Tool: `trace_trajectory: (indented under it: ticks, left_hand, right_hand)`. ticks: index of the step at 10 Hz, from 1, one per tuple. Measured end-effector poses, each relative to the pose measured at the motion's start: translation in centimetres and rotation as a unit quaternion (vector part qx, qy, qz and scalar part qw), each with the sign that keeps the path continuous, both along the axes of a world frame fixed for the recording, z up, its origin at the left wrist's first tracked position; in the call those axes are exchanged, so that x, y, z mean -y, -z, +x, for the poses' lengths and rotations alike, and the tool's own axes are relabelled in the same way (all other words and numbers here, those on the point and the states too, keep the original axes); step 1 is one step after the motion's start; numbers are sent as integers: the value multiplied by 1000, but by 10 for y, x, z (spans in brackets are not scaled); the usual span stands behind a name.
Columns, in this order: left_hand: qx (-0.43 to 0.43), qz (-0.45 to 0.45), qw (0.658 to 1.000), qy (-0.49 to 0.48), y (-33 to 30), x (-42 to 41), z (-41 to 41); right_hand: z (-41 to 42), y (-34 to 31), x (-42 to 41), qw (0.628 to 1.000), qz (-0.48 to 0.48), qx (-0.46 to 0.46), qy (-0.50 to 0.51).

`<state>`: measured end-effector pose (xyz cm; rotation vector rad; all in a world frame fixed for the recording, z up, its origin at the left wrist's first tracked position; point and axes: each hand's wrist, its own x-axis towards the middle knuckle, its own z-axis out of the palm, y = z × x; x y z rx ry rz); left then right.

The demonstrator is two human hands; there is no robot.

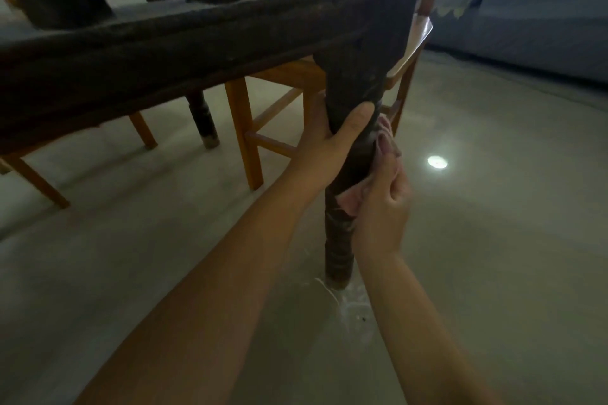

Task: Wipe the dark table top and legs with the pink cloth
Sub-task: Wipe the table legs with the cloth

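Pink crumpled cloth point(383, 168) is pressed by the clenched right hand point(381, 204) at three o'clock on the dark turned wooden table leg point(339, 240), left hand point(332, 138) gripping above, lower section likely next.

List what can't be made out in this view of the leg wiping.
- Table top: cut off by the upper edge; only the rail shows.
- Pink cloth: mostly hidden by the right hand and the table leg.
- Left hand: fingers hidden behind the leg.
- Sofa: blurred, cut off at right.
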<state>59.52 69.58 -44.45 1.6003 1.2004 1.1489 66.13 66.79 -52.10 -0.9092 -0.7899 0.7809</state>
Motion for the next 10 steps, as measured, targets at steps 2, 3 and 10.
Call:
trace_trajectory:
  ticks: [2,3,10]
  left_hand:
    - [14,9,1000,-12,0,2,-3]
    - [24,18,999,-16,2,3,-4]
    - [-135,-289,946,-51,-107,138,-25]
  right_hand:
    - [-20,72,3,991,-57,82,86]
    - [-18,118,12,966,-253,5,49]
    - [97,-197,68,898,-365,232,-83]
